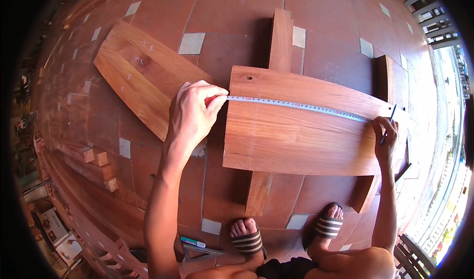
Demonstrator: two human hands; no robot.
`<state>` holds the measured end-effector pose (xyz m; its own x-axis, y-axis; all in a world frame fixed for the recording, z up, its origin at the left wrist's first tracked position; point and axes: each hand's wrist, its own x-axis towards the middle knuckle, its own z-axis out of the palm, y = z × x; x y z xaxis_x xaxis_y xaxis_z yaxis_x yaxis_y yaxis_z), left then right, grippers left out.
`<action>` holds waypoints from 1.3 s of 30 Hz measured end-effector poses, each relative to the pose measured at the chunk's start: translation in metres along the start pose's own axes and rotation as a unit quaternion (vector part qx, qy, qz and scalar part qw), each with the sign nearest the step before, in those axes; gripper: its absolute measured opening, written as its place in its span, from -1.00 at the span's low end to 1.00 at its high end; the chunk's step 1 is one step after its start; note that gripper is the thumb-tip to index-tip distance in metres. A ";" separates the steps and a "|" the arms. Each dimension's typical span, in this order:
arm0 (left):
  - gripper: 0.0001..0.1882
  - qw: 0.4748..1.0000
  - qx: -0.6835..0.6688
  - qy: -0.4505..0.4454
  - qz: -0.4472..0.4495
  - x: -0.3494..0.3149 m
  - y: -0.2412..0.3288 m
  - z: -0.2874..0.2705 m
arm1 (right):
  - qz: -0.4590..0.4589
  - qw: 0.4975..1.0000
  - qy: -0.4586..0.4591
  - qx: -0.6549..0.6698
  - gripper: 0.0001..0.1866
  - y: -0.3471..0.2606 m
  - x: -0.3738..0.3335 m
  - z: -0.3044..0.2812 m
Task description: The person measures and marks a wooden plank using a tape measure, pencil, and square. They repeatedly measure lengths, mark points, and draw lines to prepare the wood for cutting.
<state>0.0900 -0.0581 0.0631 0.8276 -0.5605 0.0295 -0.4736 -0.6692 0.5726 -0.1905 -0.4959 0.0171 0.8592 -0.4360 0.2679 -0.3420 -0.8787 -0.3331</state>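
at the far left, at least three timber blocks [100, 158] lie grouped on the tiled floor [237, 47], end faces showing; the full count cannot be made. next, one chalk-marked board [136, 74], set at a slant, partly hidden by the left forearm. one left hand [192, 111]: thumb and forefinger closed in a pinch on the end of the tape measure, at the near board's left edge. below, one green-and-white marker [192, 242] on the floor, just left of the feet. centre: one tape blade [296, 104], count one, laid across one wide board [296, 145] from left edge toward right. two dark holes noted in that board, one upper left, one upper right. two timber supports [280, 42] beneath it, crosswise. two striped sandals [247, 242], one per foot, below the board. at the right, one right hand [386, 136]: fingers curled in, one dark pen [393, 112] held among them, fingertips at the blade's right end; whether they grip the blade cannot be told.
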 end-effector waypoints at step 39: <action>-0.88 1.000 -0.019 0.015 -0.003 0.000 -0.010 0.013 | 0.012 0.998 -0.028 -0.056 -0.92 0.007 -0.009 -0.009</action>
<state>0.0903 -0.0578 0.0470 0.8392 -0.5414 0.0514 -0.4581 -0.6527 0.6035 -0.2043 -0.4999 0.0205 0.8692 -0.4485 0.2083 -0.4009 -0.8857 -0.2341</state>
